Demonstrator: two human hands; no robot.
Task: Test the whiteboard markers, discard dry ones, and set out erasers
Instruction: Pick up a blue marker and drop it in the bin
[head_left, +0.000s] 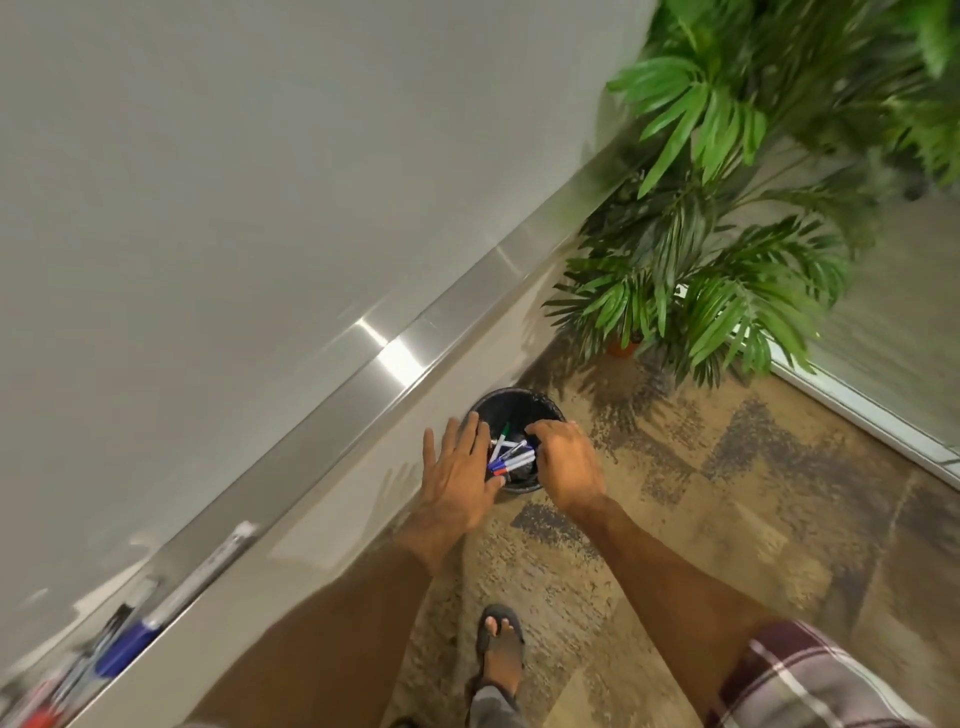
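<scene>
Frame centre: left hand (457, 480) spread wide; right hand (567, 462) curled, grip unclear; both above round black plastic bin (519, 397) containing white-barrelled markers (513, 458).

Whiteboard (208, 208) at 10 o'clock: smooth white, soft sheen. Tray rail (332, 415) below it: brushed metal, strong glare. Bin (519, 397) at centre: shiny black plastic liner (wrinkled). Markers (514, 458): glossy plastic. Carpet (727, 493) at 4 o'clock: rough, matt. Sleeve (805, 675) at 5 o'clock: plaid cloth.
</scene>
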